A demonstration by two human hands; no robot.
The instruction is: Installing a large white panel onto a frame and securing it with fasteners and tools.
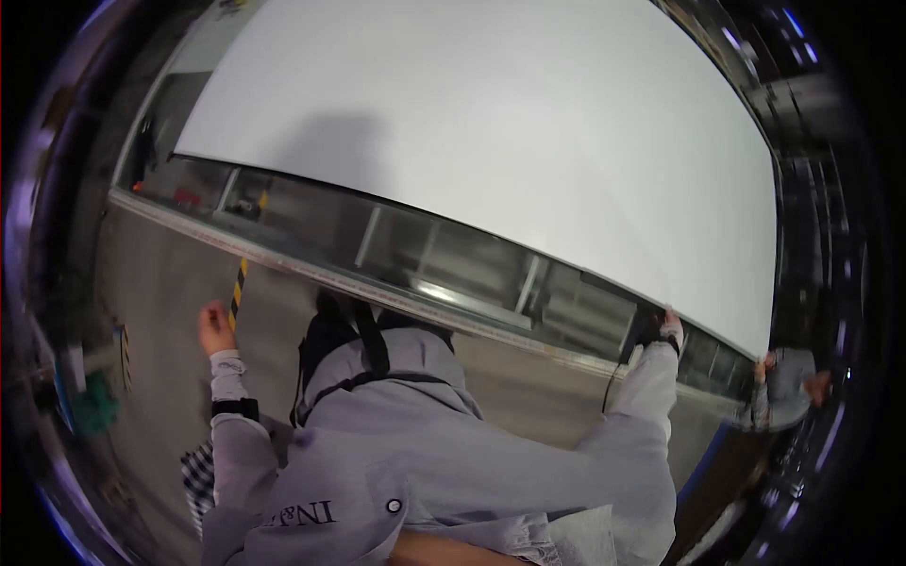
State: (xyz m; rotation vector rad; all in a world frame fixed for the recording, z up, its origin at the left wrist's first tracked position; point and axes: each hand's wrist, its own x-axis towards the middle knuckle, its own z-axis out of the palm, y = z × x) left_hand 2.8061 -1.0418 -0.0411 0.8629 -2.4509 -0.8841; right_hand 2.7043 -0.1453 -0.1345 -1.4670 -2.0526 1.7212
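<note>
A large white panel lies tilted over a metal frame table, its near edge raised above the frame's beams. My right hand grips that near edge toward the right, fingers closed on it. Away from the panel, my left hand hangs over the floor beyond the table's near rim. Its fingers are curled together, and nothing shows in them. Dark bands circle both my wrists.
At the right, another person has a hand at the panel's corner. Crossbars span the frame below the panel. Yellow-black tape marks the floor. A green object is at the far left.
</note>
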